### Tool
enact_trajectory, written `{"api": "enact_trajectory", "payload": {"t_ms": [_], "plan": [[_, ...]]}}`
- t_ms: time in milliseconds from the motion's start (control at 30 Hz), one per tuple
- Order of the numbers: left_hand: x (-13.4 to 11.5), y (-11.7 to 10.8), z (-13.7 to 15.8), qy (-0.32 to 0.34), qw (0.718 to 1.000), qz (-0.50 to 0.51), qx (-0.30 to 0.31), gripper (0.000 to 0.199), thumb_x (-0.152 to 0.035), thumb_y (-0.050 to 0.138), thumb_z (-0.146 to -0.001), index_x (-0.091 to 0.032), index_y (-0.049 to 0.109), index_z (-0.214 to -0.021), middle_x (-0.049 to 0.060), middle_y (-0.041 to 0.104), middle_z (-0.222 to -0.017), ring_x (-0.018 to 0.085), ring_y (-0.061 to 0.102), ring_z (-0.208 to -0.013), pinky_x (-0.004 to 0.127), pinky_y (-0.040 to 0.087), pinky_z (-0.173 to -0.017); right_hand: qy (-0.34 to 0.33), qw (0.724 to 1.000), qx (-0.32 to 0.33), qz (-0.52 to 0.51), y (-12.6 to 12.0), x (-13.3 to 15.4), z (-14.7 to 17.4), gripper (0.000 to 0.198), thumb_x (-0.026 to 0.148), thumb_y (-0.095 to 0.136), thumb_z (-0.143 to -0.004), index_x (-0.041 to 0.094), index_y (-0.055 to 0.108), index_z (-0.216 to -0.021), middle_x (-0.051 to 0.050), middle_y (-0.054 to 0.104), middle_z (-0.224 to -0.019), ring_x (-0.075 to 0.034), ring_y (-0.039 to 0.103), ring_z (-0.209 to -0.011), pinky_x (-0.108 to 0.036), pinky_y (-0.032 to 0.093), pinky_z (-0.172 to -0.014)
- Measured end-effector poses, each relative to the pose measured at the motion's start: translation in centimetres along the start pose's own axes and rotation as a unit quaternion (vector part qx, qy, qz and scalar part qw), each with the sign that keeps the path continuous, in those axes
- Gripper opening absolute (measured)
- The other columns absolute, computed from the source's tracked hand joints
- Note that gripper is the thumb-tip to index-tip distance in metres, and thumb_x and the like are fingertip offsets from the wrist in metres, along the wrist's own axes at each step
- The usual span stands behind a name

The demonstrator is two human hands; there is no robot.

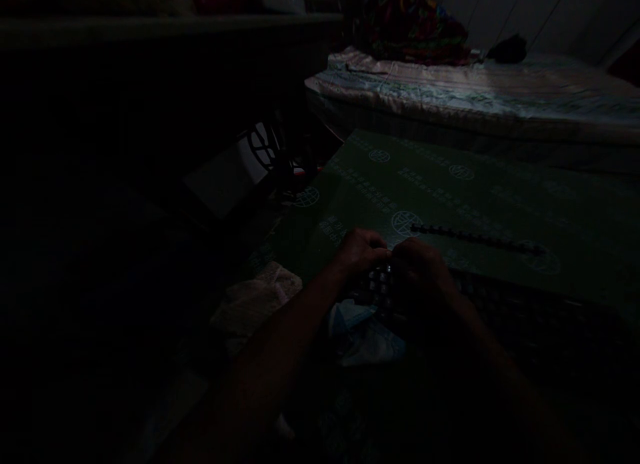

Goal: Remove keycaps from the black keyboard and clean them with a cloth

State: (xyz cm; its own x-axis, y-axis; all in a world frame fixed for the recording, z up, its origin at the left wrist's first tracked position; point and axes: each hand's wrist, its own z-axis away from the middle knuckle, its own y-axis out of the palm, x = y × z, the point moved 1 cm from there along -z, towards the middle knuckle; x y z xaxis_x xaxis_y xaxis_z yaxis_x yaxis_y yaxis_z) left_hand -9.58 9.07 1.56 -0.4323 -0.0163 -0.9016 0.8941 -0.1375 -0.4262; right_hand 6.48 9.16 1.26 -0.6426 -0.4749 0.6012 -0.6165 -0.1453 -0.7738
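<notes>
In the dim light a dark computer keyboard (pixel 383 284) lies on a green printed board (pixel 350 204). My left hand (pixel 363 249) is at the keyboard's upper left corner, with thumb and fingers pinched together. Right beside it, my right hand (pixel 420 261) is curled over the keys, its fingertips meeting those of the left. Whatever the fingertips grip is too small and dark to make out. Beyond the hands a long, dark, notched strip (pixel 477 239) rests on the board. A blue and white cloth (pixel 365 334) lies just below the keyboard's left end.
A pale crumpled cloth (pixel 260 294) lies by my left forearm. A fan (pixel 265 151) stands past the board's left edge. Behind the board is a bed with a striped sheet (pixel 450 94) and a colourful cloth heap (pixel 415 24). A shelf (pixel 175 27) juts in at upper left.
</notes>
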Motion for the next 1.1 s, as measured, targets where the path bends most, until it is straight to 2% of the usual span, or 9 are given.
{"api": "enact_trajectory", "payload": {"t_ms": [233, 467, 600, 800, 1100], "plan": [[-0.14, -0.18, 0.20, -0.004, 1.000, 0.009, -0.003, 0.014, -0.026, 0.063, -0.065, -0.013, 0.068, -0.070, 0.000, 0.065, -0.067, 0.013, 0.059, -0.066, 0.022, 0.043, -0.057, 0.001, 1.000, 0.002, -0.014, -0.13, 0.01, 0.08, 0.014, 0.024, 0.047, -0.078, 0.019, 0.056, -0.068, -0.003, 0.054, -0.073, -0.016, 0.051, -0.068, -0.026, 0.037, -0.061], [-0.17, -0.18, 0.10, -0.005, 1.000, 0.002, -0.001, 0.011, -0.023, 0.063, -0.064, -0.014, 0.068, -0.069, -0.001, 0.065, -0.067, 0.012, 0.059, -0.066, 0.022, 0.044, -0.060, 0.007, 1.000, -0.004, -0.012, -0.33, 0.34, 0.09, 0.017, 0.025, 0.047, -0.077, 0.019, 0.054, -0.063, -0.001, 0.051, -0.068, -0.014, 0.048, -0.063, -0.025, 0.034, -0.058], [-0.14, -0.21, 0.05, 0.005, 1.000, -0.015, -0.022, 0.011, -0.022, 0.063, -0.065, -0.014, 0.068, -0.069, 0.000, 0.066, -0.069, 0.013, 0.060, -0.068, 0.023, 0.045, -0.064, 0.019, 1.000, -0.003, -0.014, -0.57, 0.63, 0.16, 0.017, 0.025, 0.047, -0.075, 0.019, 0.051, -0.060, -0.001, 0.050, -0.066, -0.013, 0.047, -0.061, -0.025, 0.034, -0.057], [-0.37, -0.23, 0.03, 0.005, 0.999, -0.018, -0.050, 0.010, -0.016, 0.059, -0.067, -0.014, 0.069, -0.071, 0.000, 0.068, -0.071, 0.013, 0.060, -0.069, 0.023, 0.046, -0.066, 0.034, 0.998, -0.002, -0.044, -0.82, 0.50, 0.32, 0.012, 0.026, 0.050, -0.073, 0.019, 0.057, -0.067, -0.002, 0.056, -0.070, -0.015, 0.051, -0.064, -0.026, 0.037, -0.058], [-0.20, 0.00, -0.12, 0.018, 0.998, -0.017, -0.052, 0.010, -0.011, 0.059, -0.066, -0.014, 0.069, -0.070, 0.001, 0.068, -0.072, 0.013, 0.061, -0.070, 0.023, 0.048, -0.068, 0.005, 1.000, -0.006, -0.027, -0.89, 0.40, 0.35, 0.011, 0.022, 0.052, -0.073, 0.019, 0.063, -0.069, -0.005, 0.061, -0.073, -0.017, 0.055, -0.070, -0.028, 0.041, -0.063]]}}
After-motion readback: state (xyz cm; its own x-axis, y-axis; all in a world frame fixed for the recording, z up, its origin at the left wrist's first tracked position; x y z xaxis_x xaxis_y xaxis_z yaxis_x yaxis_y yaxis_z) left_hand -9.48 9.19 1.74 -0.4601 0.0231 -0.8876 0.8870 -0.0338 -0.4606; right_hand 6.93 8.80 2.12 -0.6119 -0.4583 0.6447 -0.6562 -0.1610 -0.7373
